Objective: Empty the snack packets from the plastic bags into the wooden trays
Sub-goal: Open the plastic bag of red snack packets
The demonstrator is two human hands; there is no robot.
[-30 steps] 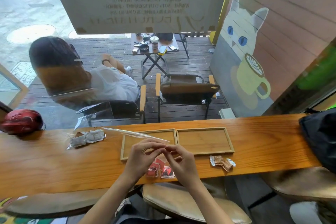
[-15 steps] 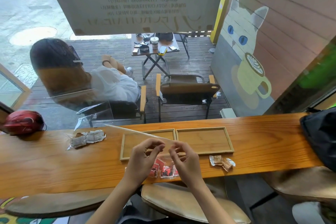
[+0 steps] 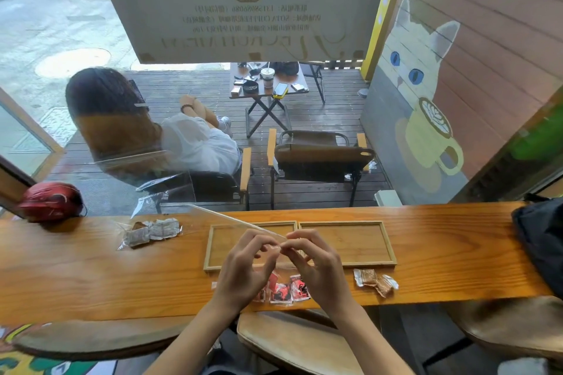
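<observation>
The left hand (image 3: 243, 265) and the right hand (image 3: 316, 265) meet fingertip to fingertip above the table (image 3: 91, 277), each pinching the top edge of a clear plastic bag (image 3: 281, 275). The bag is thin and nearly see-through; its upper rim runs off as a pale, stiff line up and to the left from the pinch. Low in the bag, between the wrists, sit red snack packets (image 3: 285, 291) with dark print, resting near the table's near edge. Just beyond the hands lie two shallow wooden trays side by side, the left tray (image 3: 213, 240) partly behind the fingers, the right tray (image 3: 344, 242) bare inside. Loose brown packets (image 3: 374, 280) lie right of the hands; a second clear bag of grey-brown packets (image 3: 150, 231) lies well to the left.
</observation>
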